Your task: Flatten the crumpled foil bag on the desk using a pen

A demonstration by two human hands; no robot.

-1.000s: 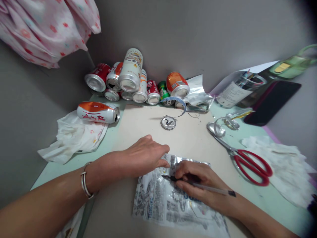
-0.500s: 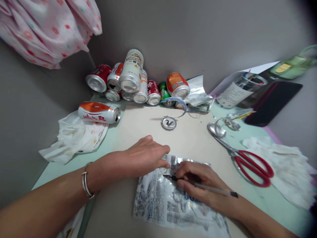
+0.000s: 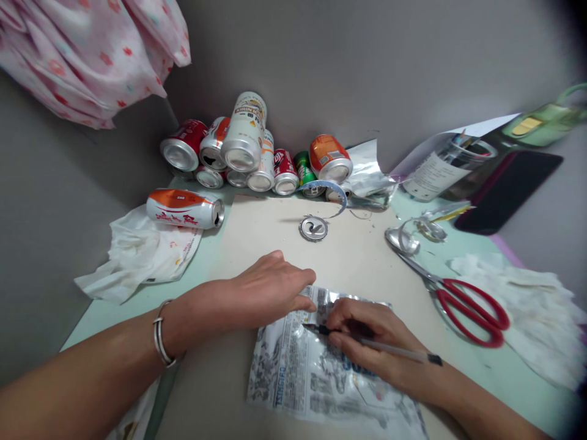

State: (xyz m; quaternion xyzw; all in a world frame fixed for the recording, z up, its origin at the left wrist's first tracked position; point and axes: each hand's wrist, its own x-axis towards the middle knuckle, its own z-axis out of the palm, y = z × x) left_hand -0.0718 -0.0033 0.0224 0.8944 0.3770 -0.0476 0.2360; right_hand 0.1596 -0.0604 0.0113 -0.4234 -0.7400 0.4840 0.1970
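Observation:
A pen [image 3: 389, 349] with a clear barrel is held in my right hand [image 3: 367, 330], its dark tip down on a shiny silver printed packet [image 3: 275, 379]. The fingers are wrapped round the pen near the tip, and the hand rests on the packet. My left hand [image 3: 270, 287] lies palm down over the packet's upper left corner. Its thumb and forefinger are stretched out with a gap between them; the other fingers are hidden beneath. Just beyond the hands, a cut-off can top [image 3: 313, 228] lies on a pale board [image 3: 257, 235].
Several drink cans [image 3: 243, 131] are stacked against the wall, with one can [image 3: 183, 208] lying on tissues at left. Red-handled scissors [image 3: 474, 311] lie at right by crumpled tissue [image 3: 536, 311]. Farther back are a pen cup [image 3: 440, 168], a phone [image 3: 509, 189] and a curled metal strip [image 3: 339, 192].
The whole view has shifted very slightly. Both hands, the pen and the packet stay in nearly the same places.

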